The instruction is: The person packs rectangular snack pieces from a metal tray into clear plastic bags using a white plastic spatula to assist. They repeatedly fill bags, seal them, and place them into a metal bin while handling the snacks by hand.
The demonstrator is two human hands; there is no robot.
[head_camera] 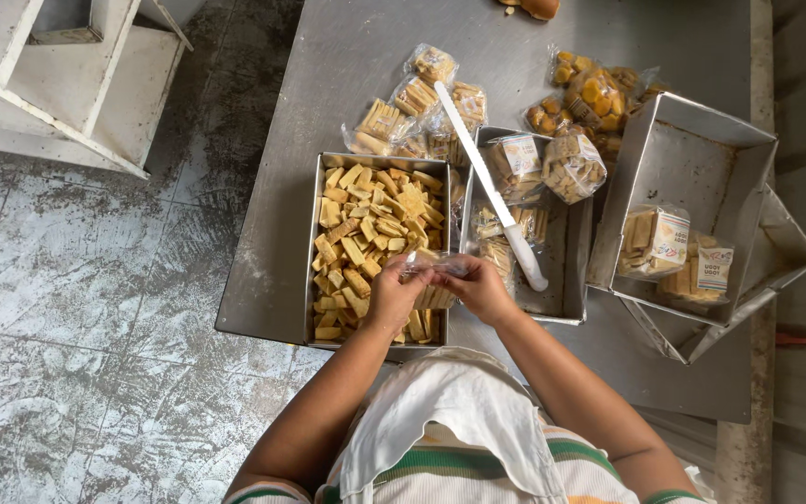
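Head view: left hand [392,297] and right hand [479,287] both pinch clear plastic bag [431,268] of biscuit sticks, lower centre of frame, over metal tray [312,245] of loose biscuits [370,224]. Judgement: hold bag mouth taut, sticks upright. Long white knife [492,191] lies across second tray [573,271]. Bag edges, fingertips hard to make out; packets at top edge cut off.

Bare forearms, no sleeves past the elbows. White apron [464,411] over the chest, folded at the top. Beneath it, a cream short-sleeved shirt [590,471] with green and orange stripes.
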